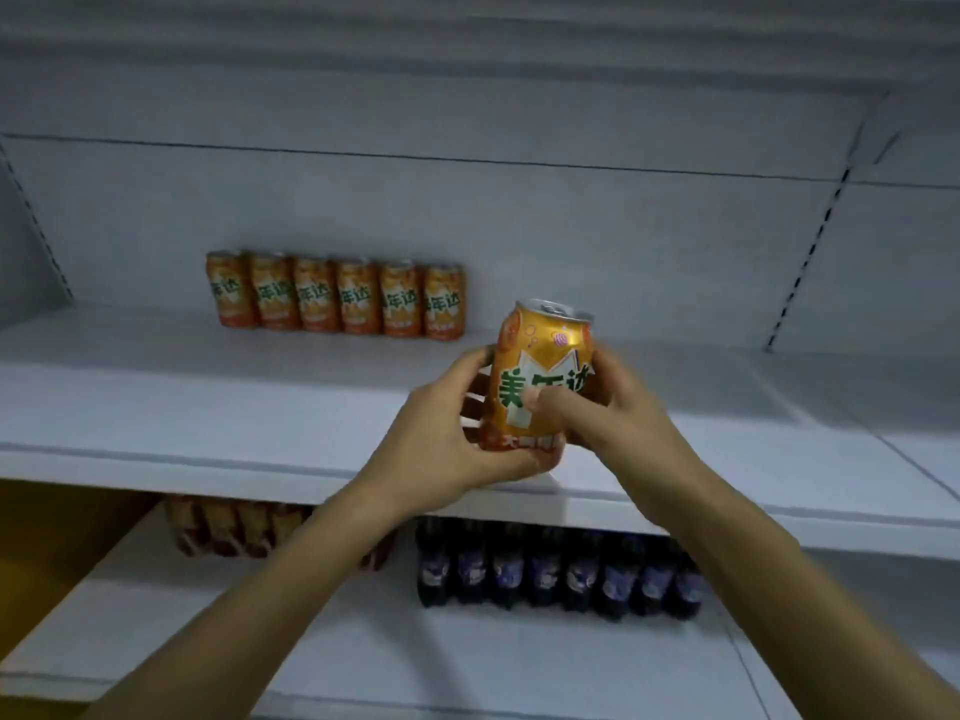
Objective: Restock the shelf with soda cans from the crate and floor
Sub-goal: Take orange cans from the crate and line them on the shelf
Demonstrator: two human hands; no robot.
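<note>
The orange soda can [537, 376] is in the middle of the frame, held in the air over the front part of the white shelf [208, 407], not yet standing on it. Its long axis is almost upright, with the silver top leaning a little toward the right of the frame and the label facing the camera. Both hands grip it: the left hand [452, 433] is curled around the lower left side and under the base, and the right hand [613, 407] holds the right side with the thumb lying across the label. A row of six orange cans [337, 296] of the same kind stands upright at the back of the shelf, up and to the left of the held can, well apart from it. I judge that the free place just beside the right end of this row is the goal, so the can must go away from the hands, deeper and a little leftward; the left hand is on the nearer side. Below, a lower shelf carries dark bottles [561, 569] and some reddish packs [228, 527]. The crate and floor are not visible.
</note>
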